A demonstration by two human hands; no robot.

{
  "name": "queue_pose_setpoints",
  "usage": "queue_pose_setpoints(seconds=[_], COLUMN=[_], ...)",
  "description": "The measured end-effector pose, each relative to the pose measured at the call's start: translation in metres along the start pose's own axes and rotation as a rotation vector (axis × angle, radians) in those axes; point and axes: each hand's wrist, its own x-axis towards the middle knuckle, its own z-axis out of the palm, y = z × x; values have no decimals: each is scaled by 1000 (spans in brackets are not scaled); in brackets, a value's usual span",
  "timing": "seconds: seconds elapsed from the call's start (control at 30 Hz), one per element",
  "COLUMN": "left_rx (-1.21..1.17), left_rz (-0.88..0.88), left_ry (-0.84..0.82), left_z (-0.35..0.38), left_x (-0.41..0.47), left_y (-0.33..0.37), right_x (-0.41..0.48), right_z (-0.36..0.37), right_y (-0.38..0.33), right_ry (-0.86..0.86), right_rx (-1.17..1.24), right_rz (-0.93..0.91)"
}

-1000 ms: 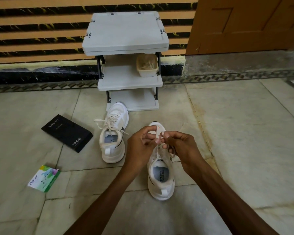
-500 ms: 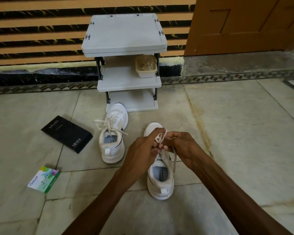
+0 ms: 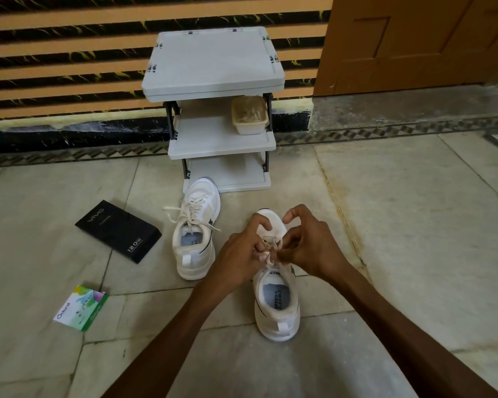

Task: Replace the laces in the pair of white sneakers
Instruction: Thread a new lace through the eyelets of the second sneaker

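left hand point(image 3: 242, 254): I see its fingers curled, pinching the lace point(image 3: 272, 245).
right hand point(image 3: 311, 248): pinching the lace too, fingertips against the left hand.
near shoe point(image 3: 276, 307): under both hands, well in front of the rack point(image 3: 213, 61), toe toward it.
far shoe point(image 3: 197, 242): laced, toe just before the rack.
box point(image 3: 118, 231): front-left of the rack.

White sneakers point(image 3: 276, 305), grey rack point(image 3: 213, 64), black box point(image 3: 118, 231), orange-and-black striped wall point(image 3: 69, 53), beige container point(image 3: 250, 114).
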Motion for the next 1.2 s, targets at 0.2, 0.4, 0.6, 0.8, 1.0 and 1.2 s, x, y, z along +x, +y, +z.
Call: queue_pose_setpoints(seconds=[0.2, 0.4, 0.6, 0.8, 1.0, 1.2], left_rx=[-192, -370, -441, -691, -384, -32], left_rz=[-166, -237, -338, -424, -276, -218], left_ry=[-54, -47, -164, -16, 180, 291], left_z=[-3, -1, 0, 0, 5, 0], left_x=[3, 0, 4, 7, 8, 5], left_y=[-2, 0, 9, 10, -3, -26], right_x=[-10, -18, -14, -16, -28, -40], right_z=[20, 28, 26, 21, 17, 8], right_y=[5, 16, 24, 19, 22, 49], right_ry=[80, 237, 344, 268, 324, 413], right_rx=[-495, -742, -634, -555, -454, -212], right_rz=[-413, -658, -720, -636, -516, -346])
